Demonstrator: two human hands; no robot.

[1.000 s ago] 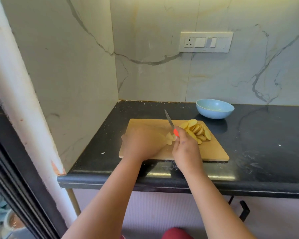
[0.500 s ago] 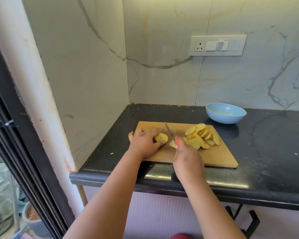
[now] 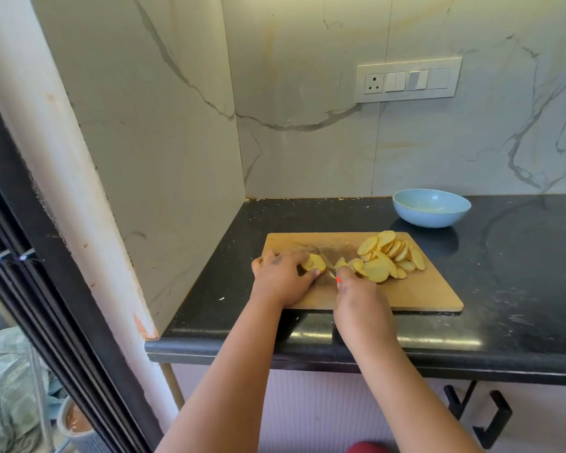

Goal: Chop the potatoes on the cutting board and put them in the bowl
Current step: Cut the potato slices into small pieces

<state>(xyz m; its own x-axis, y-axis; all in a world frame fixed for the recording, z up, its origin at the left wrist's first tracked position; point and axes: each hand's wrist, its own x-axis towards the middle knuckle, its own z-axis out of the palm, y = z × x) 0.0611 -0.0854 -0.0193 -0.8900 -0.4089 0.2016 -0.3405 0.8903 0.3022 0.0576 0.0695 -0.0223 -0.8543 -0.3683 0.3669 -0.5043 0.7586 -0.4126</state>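
A wooden cutting board (image 3: 422, 289) lies on the black counter. My left hand (image 3: 280, 277) grips a piece of uncut potato (image 3: 314, 263) on the board's left half. My right hand (image 3: 361, 302) holds a knife (image 3: 325, 260) with a red handle, its blade resting against the potato's cut face. A heap of yellow potato slices (image 3: 388, 256) is spread over the board to the right of the blade. A light blue bowl (image 3: 431, 208) stands behind the board's right corner; its inside looks empty.
The black counter (image 3: 520, 276) ends at a marble wall on the left and at the back. A switch panel (image 3: 407, 80) is on the back wall. A black door frame (image 3: 30, 273) stands at the far left.
The camera has turned left, so everything sits further right in view. My left hand has slid left, exposing the potato's cut face, and the knife blade has come down against it.
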